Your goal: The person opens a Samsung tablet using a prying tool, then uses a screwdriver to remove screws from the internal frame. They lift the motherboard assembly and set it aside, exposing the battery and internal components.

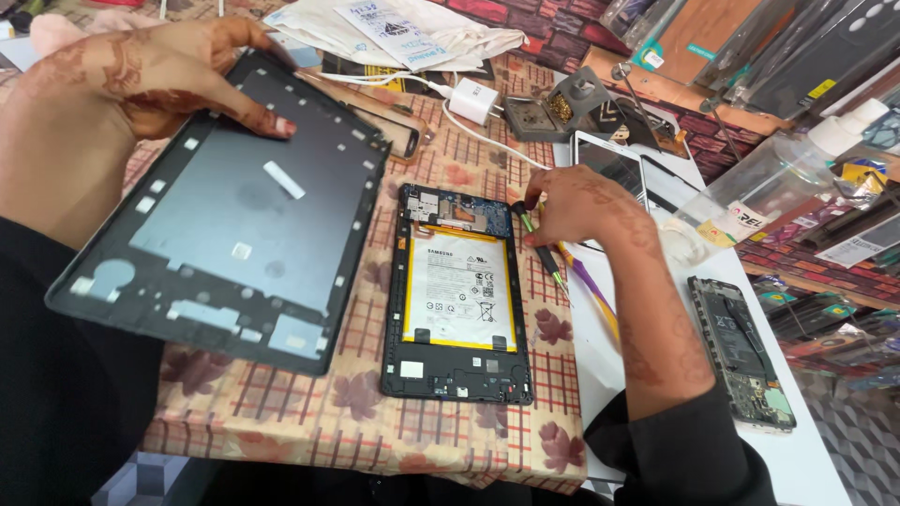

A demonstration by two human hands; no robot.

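Note:
My left hand (141, 70) grips the top edge of a dark grey tablet back cover (225, 215) and holds it tilted above the table on the left, inner side facing me. An opened tablet (457, 295) lies flat in the middle, showing a white battery with yellow edging and a circuit board at its top. My right hand (581, 206) rests at the tablet's upper right corner, fingers closed on a small green-handled screwdriver (539, 242) whose tip is at the tablet's right edge.
A patterned cloth (375, 412) covers the table. A white charger (472, 98) with cable and a soldering stand (562, 108) sit behind. A phone (609, 164), an opened phone (745, 351), a clear bottle (778, 178) and a purple pry tool (595, 295) lie to the right.

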